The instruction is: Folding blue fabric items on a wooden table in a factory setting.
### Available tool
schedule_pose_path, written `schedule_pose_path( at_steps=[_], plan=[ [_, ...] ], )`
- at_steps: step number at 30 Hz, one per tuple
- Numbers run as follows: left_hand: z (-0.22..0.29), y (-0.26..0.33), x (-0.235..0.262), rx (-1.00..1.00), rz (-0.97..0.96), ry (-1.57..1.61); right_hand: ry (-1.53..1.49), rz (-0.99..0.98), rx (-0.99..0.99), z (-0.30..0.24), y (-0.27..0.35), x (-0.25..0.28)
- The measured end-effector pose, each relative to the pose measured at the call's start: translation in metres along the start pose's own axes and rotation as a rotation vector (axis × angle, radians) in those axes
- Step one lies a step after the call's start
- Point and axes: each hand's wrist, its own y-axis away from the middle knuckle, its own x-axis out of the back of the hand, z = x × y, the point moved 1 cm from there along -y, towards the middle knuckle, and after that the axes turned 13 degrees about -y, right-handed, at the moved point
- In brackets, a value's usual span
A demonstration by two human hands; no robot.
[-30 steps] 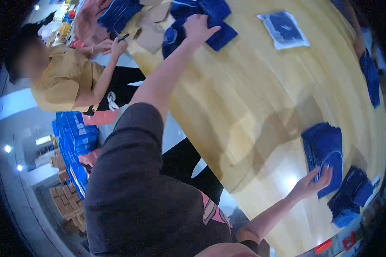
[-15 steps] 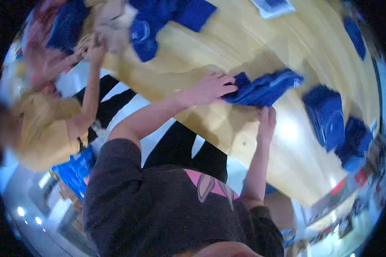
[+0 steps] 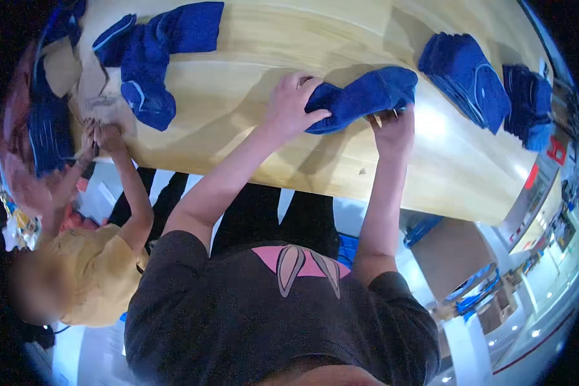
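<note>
A dark blue knitted sock (image 3: 360, 100), perhaps a pair laid together, stretches between my hands just over the table. My left hand (image 3: 292, 106) is closed round its left end, thumb on the near side and fingers on the far side. The other end is pinched from below by my right hand (image 3: 394, 132), whose fingertips are partly hidden under the fabric. To the right lies a stack of dark blue socks (image 3: 460, 77) with a light edge line.
Another stack of blue socks (image 3: 529, 106) sits farther right. Loose socks (image 3: 151, 58) lie at the left of the wooden table (image 3: 264, 38). A co-worker in yellow (image 3: 103, 276) handles a beige piece (image 3: 63, 67) at the far left. A cardboard box (image 3: 453, 257) stands below the table's right.
My view has swung to the right. The sock has been turned and straightened between my hands, and my right hand has moved up under its right end.
</note>
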Motion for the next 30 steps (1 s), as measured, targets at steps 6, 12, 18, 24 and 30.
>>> schedule_pose_path(
  at_steps=[6,12,18,24,30],
  plan=[
    [-0.007,-0.013,-0.005,-0.041,-0.34,0.158,0.144,-0.114,0.134,-0.018,-0.028,0.023],
    [-0.074,0.004,0.052,0.444,-0.446,0.643,0.05,-0.16,0.235,-0.034,-0.023,0.102],
    [-0.077,0.005,0.047,0.3,-0.068,0.23,0.191,-0.075,0.23,-0.022,-0.006,0.096],
    [-0.018,-0.016,0.043,-0.128,0.036,-0.031,0.762,0.013,0.608,-0.004,0.003,0.043],
    [0.058,-0.042,0.008,-0.045,-0.265,0.14,1.079,-0.081,0.602,-0.011,-0.021,0.025]
  ],
)
